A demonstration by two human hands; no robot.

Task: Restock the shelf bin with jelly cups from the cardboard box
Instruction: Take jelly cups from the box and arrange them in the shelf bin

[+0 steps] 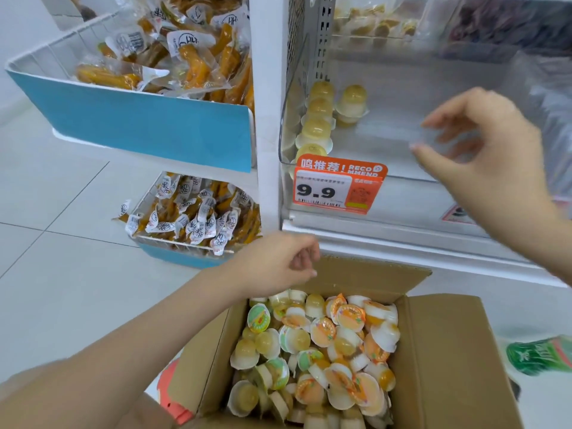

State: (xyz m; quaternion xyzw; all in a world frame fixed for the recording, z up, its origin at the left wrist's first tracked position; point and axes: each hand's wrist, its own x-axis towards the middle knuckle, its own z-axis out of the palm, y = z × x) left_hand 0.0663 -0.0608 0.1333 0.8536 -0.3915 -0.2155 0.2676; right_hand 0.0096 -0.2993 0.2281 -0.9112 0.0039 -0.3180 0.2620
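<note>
shelf bin: clear, few jelly cups stood at its left wall | cardboard box: open below, full of cups | your right hand: grip curled over bin, contents unclear | your left hand: grip loosely curled, empty, over box

shelf bin mostly free right of jelly cups lined along left wall; price tag blocks front-left corner.

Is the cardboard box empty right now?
No, the cardboard box is packed with loose jelly cups piled across its inside.
</note>
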